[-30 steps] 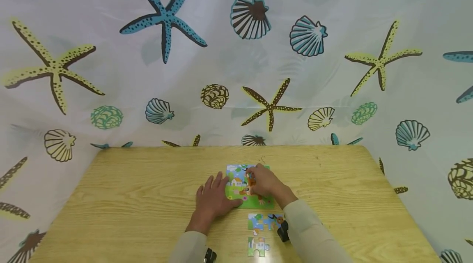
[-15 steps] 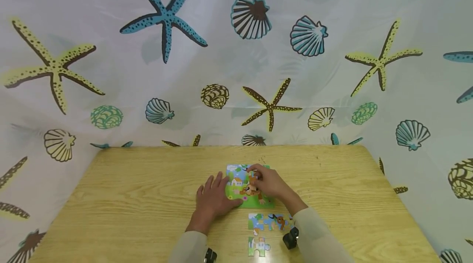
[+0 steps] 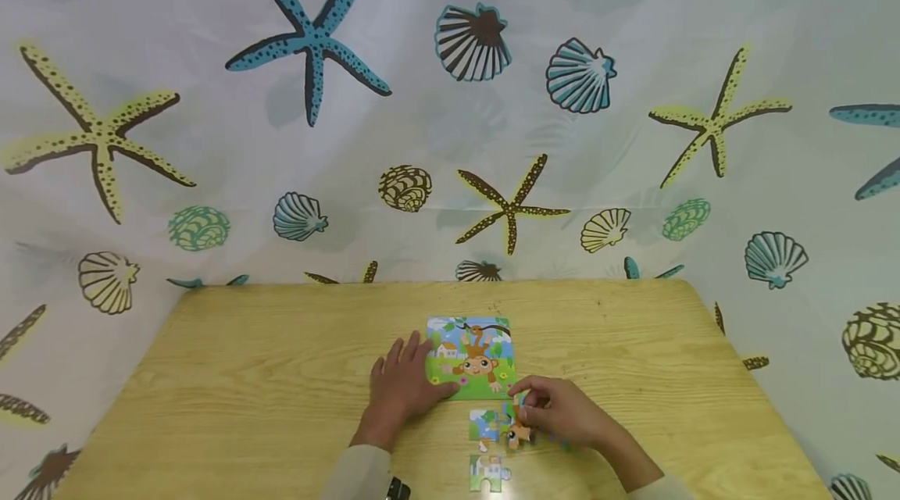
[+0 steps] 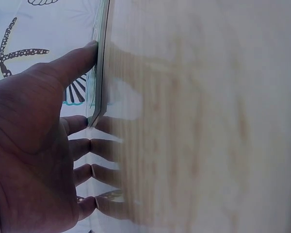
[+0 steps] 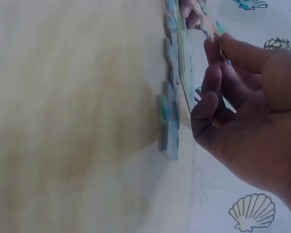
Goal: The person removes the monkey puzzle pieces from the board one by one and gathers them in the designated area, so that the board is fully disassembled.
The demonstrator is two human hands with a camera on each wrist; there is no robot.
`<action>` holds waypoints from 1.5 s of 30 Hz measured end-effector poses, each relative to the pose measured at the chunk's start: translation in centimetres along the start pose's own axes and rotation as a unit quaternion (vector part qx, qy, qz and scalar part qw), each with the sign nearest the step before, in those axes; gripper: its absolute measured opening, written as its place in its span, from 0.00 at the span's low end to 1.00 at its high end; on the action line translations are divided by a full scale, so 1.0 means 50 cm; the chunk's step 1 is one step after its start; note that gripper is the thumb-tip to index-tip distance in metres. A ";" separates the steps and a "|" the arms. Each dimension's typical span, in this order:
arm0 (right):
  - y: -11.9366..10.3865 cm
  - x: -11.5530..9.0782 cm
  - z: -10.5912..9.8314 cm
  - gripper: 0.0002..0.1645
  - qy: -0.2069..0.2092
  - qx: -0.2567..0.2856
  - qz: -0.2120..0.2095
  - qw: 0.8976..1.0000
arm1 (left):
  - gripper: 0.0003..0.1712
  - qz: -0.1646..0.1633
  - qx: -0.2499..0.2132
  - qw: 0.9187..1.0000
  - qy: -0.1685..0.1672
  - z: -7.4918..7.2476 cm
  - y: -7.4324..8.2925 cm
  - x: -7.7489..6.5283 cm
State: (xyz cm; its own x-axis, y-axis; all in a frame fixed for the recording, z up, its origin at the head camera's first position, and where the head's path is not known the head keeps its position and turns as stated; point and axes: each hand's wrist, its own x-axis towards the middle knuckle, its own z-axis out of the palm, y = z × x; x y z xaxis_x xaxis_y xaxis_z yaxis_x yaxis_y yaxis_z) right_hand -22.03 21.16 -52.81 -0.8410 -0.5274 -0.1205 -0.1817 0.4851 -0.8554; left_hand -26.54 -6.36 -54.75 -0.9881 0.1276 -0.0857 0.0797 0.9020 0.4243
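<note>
A square picture board (image 3: pixel 481 384) with a monkey hanging from a branch lies flat on the wooden table. My left hand (image 3: pixel 401 384) rests at its left side, fingers spread, thumb on the lower left corner; the left wrist view shows that thumb (image 4: pixel 77 63) against the board's edge. My right hand (image 3: pixel 566 412) pinches a jigsaw piece (image 3: pixel 519 436) with part of the monkey on it, tilted just below the board. In the right wrist view this jigsaw piece (image 5: pixel 207 22) sits between thumb and fingertips, raised off the table.
Below the board lie joined sky-and-leaf jigsaw pieces (image 3: pixel 482 423), partly hidden by the right hand and its piece. Nearer me is a separate house piece (image 3: pixel 485 473). A curtain (image 3: pixel 351 242) printed with shells and starfish rises behind the table (image 3: pixel 281 375).
My right hand has come off the board, moving down and right with the monkey piece, so the full board picture shows. My left hand stays in place. The head view has shifted slightly.
</note>
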 end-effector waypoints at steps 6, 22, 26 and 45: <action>0.011 -0.037 0.025 0.16 -0.016 -0.053 0.006 0.998 | 0.52 0.000 -0.004 1.000 0.001 0.001 -0.001 -0.001; -0.003 -0.063 0.060 0.07 0.033 -0.138 -0.045 0.989 | 0.52 -0.002 -0.009 1.000 -0.006 -0.001 -0.002 -0.004; 0.003 -0.044 0.043 0.07 0.035 -0.128 -0.043 0.990 | 0.52 0.001 -0.010 1.000 -0.004 0.000 -0.001 -0.003; 0.004 0.154 -0.006 0.30 0.073 -0.272 -0.006 0.960 | 0.51 0.010 -0.037 0.999 0.023 0.006 0.007 -0.002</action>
State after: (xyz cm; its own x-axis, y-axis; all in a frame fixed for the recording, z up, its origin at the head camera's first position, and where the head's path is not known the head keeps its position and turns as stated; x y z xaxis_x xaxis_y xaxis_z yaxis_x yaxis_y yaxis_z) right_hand -28.72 17.42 -53.76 -0.8926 -0.4509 -0.0063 -0.3972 0.7926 -0.4627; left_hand -26.37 -5.95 -54.86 -0.9916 0.1241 -0.0353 0.0909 0.8664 0.4911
